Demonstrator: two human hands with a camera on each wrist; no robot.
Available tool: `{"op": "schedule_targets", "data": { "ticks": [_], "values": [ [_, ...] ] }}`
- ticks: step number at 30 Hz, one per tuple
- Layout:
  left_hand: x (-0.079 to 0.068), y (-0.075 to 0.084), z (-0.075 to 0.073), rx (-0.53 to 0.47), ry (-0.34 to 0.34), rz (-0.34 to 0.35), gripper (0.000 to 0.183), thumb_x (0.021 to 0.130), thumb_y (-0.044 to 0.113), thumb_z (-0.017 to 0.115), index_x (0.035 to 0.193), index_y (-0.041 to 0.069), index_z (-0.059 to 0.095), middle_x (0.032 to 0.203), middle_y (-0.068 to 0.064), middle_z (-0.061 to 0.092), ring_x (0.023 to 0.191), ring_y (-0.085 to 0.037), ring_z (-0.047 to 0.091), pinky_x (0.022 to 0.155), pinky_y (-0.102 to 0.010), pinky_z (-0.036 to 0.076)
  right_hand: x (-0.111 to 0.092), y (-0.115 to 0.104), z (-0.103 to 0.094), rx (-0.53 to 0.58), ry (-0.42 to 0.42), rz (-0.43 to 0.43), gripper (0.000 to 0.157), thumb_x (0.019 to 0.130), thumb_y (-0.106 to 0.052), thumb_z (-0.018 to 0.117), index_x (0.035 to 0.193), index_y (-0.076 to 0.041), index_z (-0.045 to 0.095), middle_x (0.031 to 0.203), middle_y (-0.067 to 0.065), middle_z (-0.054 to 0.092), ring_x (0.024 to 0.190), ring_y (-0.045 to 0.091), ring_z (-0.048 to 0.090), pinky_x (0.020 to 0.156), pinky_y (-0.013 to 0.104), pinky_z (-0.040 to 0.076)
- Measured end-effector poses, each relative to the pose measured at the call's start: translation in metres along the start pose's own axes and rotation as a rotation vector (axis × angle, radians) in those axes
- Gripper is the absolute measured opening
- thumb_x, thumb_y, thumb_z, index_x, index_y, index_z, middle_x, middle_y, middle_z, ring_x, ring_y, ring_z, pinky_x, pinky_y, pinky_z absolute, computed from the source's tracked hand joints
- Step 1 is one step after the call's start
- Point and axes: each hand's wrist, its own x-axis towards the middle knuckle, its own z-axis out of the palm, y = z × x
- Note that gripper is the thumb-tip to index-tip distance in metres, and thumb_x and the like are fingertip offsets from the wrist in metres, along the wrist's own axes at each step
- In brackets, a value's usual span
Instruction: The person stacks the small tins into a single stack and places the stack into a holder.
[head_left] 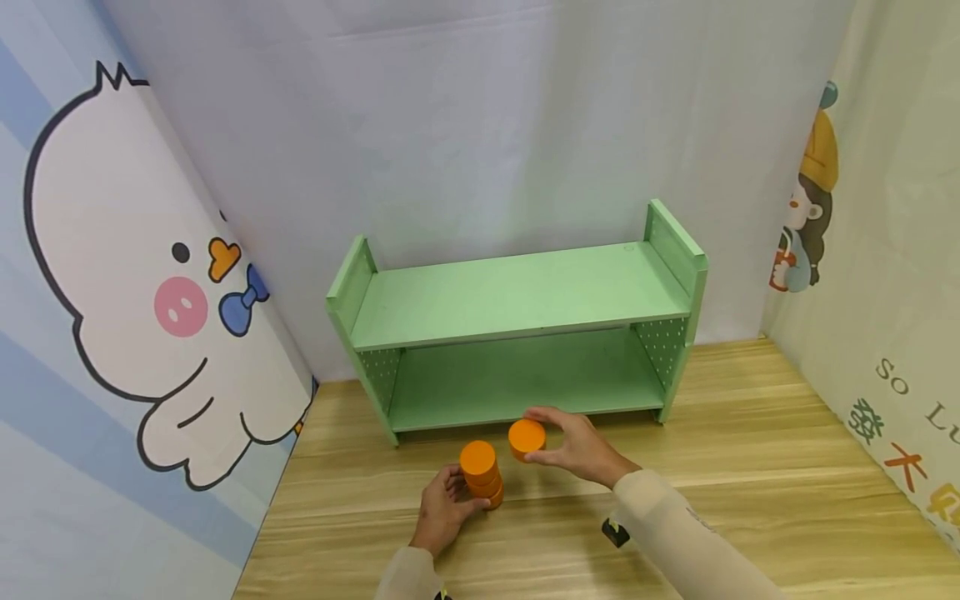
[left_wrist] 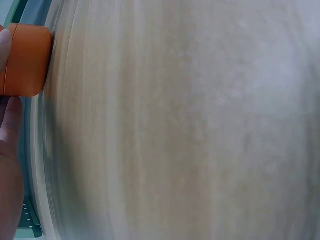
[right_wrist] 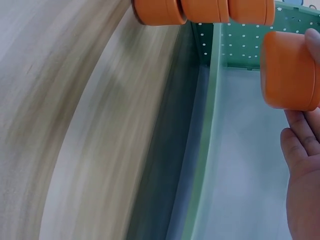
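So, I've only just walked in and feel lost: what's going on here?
A person's left hand grips a stack of three orange round containers. The right hand holds a fourth container beside the stack, not touching it. A two-tier green shelf stands behind them on the wood-grain table.

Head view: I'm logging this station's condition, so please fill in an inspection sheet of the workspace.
Surface: wood-grain tabletop.
Job's things: stack of three orange cylinders; single orange cylinder, apart from the stack.
Clutter: small black item by the right sleeve, perhaps the wrist camera.
Grips: left grip around the stack; right grip holding the single cylinder between thumb and fingers.
Cables: nothing seen.
Surroundings: green two-level shelf; pale cloth behind.
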Motion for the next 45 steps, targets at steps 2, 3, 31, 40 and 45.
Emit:
{"op": "schedule_targets", "data": {
  "ticks": [2,3,31,40,45],
  "values": [
    [0.001,-0.001,0.000,-0.010,-0.001,-0.006,0.057,0.072,-0.009,0.085,0.119,-0.012,0.054,0.121,-0.029,0.063,0.113,-0.041,0.061,0.096,-0.042,0.056,0.001,-0.001,0.000,-0.007,-0.002,-0.001,0.066,0.083,-0.018,0.084,0.137,0.005,0.055,0.135,0.016,0.060,0.125,0.034,0.056,0.106,0.053,0.045],
    [0.001,-0.002,0.000,-0.014,-0.002,-0.006,0.057,0.072,-0.009,0.085,0.119,-0.013,0.054,0.121,-0.029,0.063,0.113,-0.042,0.061,0.096,-0.043,0.055,0.001,-0.002,0.001,-0.007,-0.003,-0.001,0.066,0.083,-0.019,0.084,0.137,0.005,0.055,0.136,0.016,0.060,0.125,0.034,0.056,0.106,0.053,0.045],
    [-0.001,0.006,-0.001,0.026,-0.013,-0.008,0.056,0.073,-0.006,0.085,0.120,-0.010,0.055,0.121,-0.026,0.064,0.113,-0.039,0.062,0.096,-0.043,0.056,0.013,-0.018,0.010,0.003,-0.049,-0.015,0.068,0.084,-0.025,0.083,0.139,0.003,0.054,0.138,0.015,0.059,0.127,0.033,0.055,0.107,0.054,0.045],
    [-0.001,0.002,-0.001,0.022,-0.005,-0.002,0.056,0.072,-0.005,0.086,0.119,-0.009,0.055,0.120,-0.025,0.065,0.113,-0.038,0.063,0.096,-0.041,0.056,0.017,-0.022,0.015,0.004,-0.065,-0.021,0.067,0.084,-0.025,0.083,0.139,0.000,0.055,0.138,0.013,0.059,0.127,0.031,0.054,0.107,0.053,0.044],
    [-0.001,0.002,-0.001,0.019,-0.006,-0.002,0.056,0.072,-0.005,0.086,0.119,-0.010,0.055,0.120,-0.026,0.065,0.113,-0.039,0.062,0.097,-0.042,0.055,0.020,-0.026,0.018,0.019,-0.073,-0.024,0.067,0.083,-0.022,0.083,0.139,0.000,0.054,0.138,0.013,0.059,0.128,0.031,0.054,0.108,0.052,0.044]
  ]
}}
